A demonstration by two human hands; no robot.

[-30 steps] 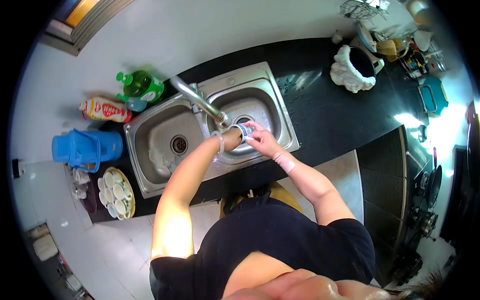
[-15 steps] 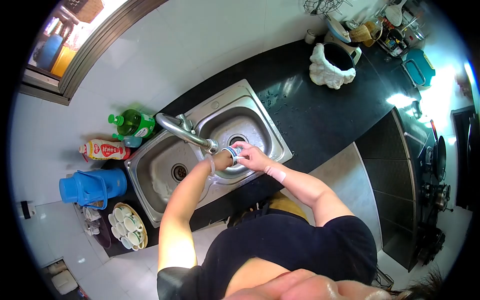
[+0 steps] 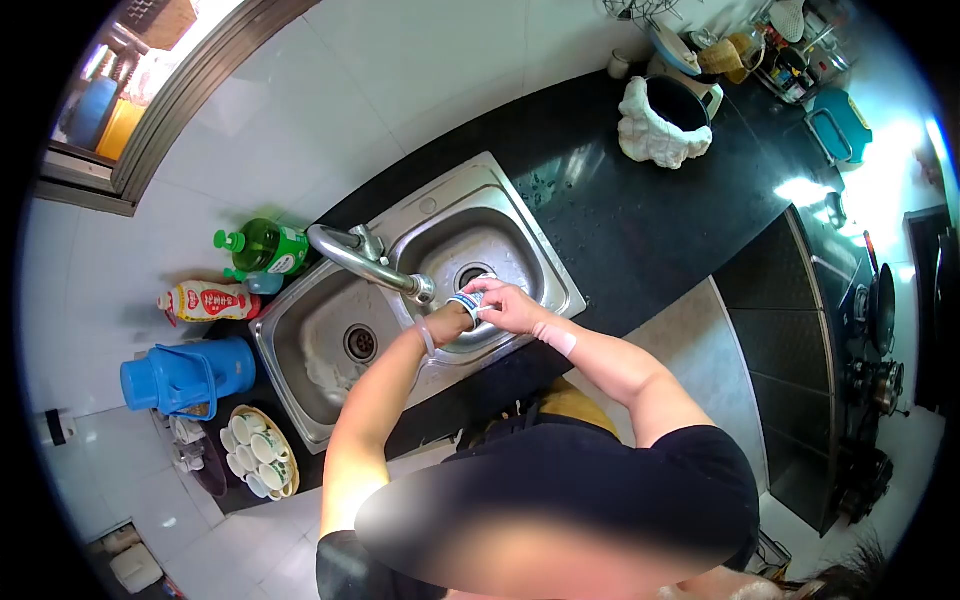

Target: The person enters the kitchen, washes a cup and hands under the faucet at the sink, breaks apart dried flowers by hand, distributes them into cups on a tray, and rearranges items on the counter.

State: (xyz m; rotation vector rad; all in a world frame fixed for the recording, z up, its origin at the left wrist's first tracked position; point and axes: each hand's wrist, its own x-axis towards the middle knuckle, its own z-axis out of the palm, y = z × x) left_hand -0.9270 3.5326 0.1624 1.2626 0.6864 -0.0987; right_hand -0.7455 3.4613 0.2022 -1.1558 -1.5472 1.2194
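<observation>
From where I stand, the right hand (image 3: 511, 307) has its fingers wrapped on a small white cup with a blue band (image 3: 466, 303), which is tipped over the steel right-hand basin (image 3: 502, 245). The left hand (image 3: 449, 325), with a pale bangle at the wrist, reaches to the cup's mouth from the opposite side; its fingers seem to go inside, so I can't tell whether they are curled or spread. Just beyond the left fingers, the curved chrome tap (image 3: 350, 258) ends close by.

To do this well, I'd say the right fingers should keep a firm, steady grip near the handle side while the left ones work evenly around the inner wall. Wet ceramic could slip, so staying low over the basin seems wise, with the rim clear of the tap.

Against a second ago, the whole view has turned, and more of the metal-framed window (image 3: 125, 170) shows, far off past the left fingers. Against half a second ago, the hold looks nearly unchanged.
</observation>
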